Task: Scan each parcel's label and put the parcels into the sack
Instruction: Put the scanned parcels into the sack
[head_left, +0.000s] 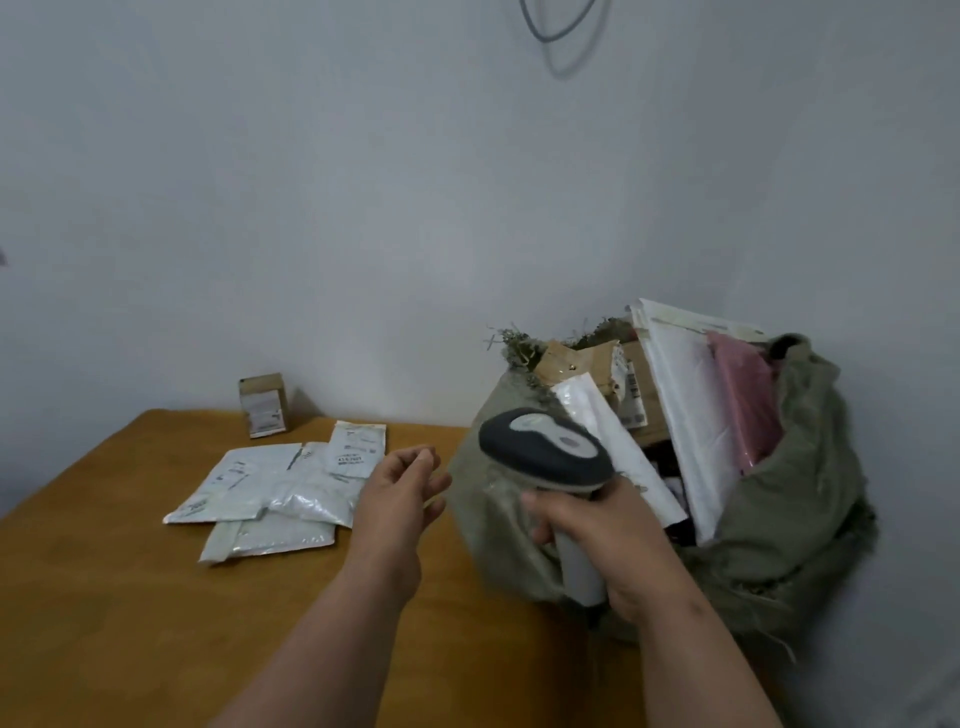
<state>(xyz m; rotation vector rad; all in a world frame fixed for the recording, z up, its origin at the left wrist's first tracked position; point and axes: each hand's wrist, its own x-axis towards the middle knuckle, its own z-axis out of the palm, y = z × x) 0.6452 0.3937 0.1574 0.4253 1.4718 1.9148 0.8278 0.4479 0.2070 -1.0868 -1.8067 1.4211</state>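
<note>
Right hand (618, 545) grips the scanner (550, 457) by its handle at centre right, while the left hand (400, 493) hangs loose-fingered and empty above the table (104, 597). Right of frame, the sack (779, 519) gapes, stuffed with white, pink and cardboard parcels. Mailers (270, 488) with unreadably blurred labels lie at centre left, a box (263, 404) standing behind.

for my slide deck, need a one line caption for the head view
Right hand grips scanner, empty left hand reaches toward mailers; sack holds parcels.

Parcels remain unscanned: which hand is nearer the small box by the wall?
Left. The left hand hovers right of the small box; the right hand grips the scanner beside the sack.
</note>
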